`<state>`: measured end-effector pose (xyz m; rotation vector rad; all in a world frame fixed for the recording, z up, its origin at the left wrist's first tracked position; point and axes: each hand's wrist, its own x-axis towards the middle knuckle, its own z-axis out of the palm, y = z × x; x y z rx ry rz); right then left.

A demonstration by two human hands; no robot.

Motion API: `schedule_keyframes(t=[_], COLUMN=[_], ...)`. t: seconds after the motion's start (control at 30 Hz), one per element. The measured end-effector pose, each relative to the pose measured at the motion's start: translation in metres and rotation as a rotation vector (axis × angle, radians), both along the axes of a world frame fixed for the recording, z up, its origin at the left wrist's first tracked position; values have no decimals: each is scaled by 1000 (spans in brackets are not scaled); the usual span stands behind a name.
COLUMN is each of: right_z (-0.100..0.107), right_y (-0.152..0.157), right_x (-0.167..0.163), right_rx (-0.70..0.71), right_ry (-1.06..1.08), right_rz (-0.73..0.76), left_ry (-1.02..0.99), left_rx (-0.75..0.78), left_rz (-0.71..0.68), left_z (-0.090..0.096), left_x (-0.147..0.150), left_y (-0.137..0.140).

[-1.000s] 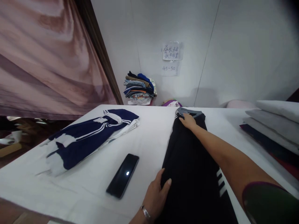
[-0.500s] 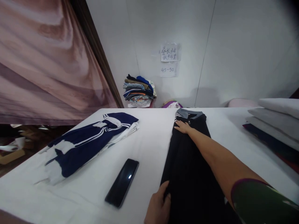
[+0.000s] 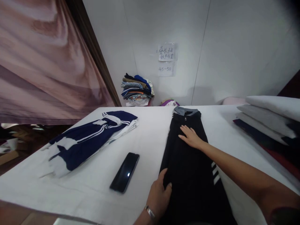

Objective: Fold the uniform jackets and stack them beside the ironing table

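Note:
A black jacket [image 3: 187, 175] with a grey collar, a short front zip and white stripes lies lengthwise on the white table [image 3: 98, 200], folded narrow. My right hand [image 3: 191, 137] rests flat on its upper part, below the zip, fingers spread. At the jacket's left edge, lower down, my left hand [image 3: 159, 192] holds the cloth between thumb and fingers; part of the fingers is hidden by the fabric. A metal band circles the left wrist. Left of that hand lies a black phone [image 3: 125, 172], apart from the jacket.
On the table's left side lies a navy and white garment [image 3: 93, 140] with striped trim. Folded clothes [image 3: 269, 122] are stacked at the right edge. Behind the table stand a pile of clothes [image 3: 137, 89] and a purple item [image 3: 168, 102]. A pink curtain [image 3: 47, 62] hangs at the left.
My right hand has slid from beside the collar down the jacket toward me. White stripes now show on the jacket's right edge. The left hand stays at the left edge.

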<state>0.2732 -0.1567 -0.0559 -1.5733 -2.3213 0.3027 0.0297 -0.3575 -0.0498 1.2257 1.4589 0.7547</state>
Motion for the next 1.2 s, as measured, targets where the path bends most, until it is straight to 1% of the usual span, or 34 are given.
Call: schedule_keyframes(t=[0.1,0.2,0.23,0.3,0.37,0.4,0.5,0.6,0.63,0.7,0.77,0.83,0.9,0.97,1.03,1.1,1.13,1.2], right_z=[-14,-21,-20,-18,-16,-16,-20,-25,-25,-23,-18,-13,-12,-16,-23,-29,-31,-32], right_y=[-40,-59,-62,-66,-70,-71,-76,-77,-77,-74,-69,-63,-57,-53,-51,-49,-49,-46], right_x=[3,2,1,0,-2,-2,-3,-3,-3,-2,2,7,14,20,23,24,25,28], right_rx=[-25,-70,-65,-13,30,25,-54,-75,-80,-109,-130,-101,-87,-118,-148,-137,-136,-157], right_ry=[-60,-108,-109,-95,-90,-96,-128,-123,-110,-64,-2,30,-12,-91,-137,-125,-101,18], right_rz=[65,104,99,77,44,30,10,9,8,6,-22,-72,-128,-165,-185,-187,-186,-183], left_ry=[36,-18,-46,-93,-98,-86,-73,-161,-189,-188,-74,135,363,566,742,880,925,971], left_rx=[70,64,47,18,20,28,28,-30,-46,-50,38,175,245,210,164,190,239,354], left_rz=[-26,-7,-4,2,13,22,86,186,202,185,148,109,35,-73,-144,-148,-131,-83], left_z=[2,3,4,7,10,10,9,2,0,-4,-5,-4,0,5,8,9,8,6], left_x=[0,1,1,1,1,1,0,1,2,3,5,8,11,14,16,15,14,9], left_y=[-1,0,0,0,0,0,3,10,13,15,15,12,8,6,4,2,0,-2])
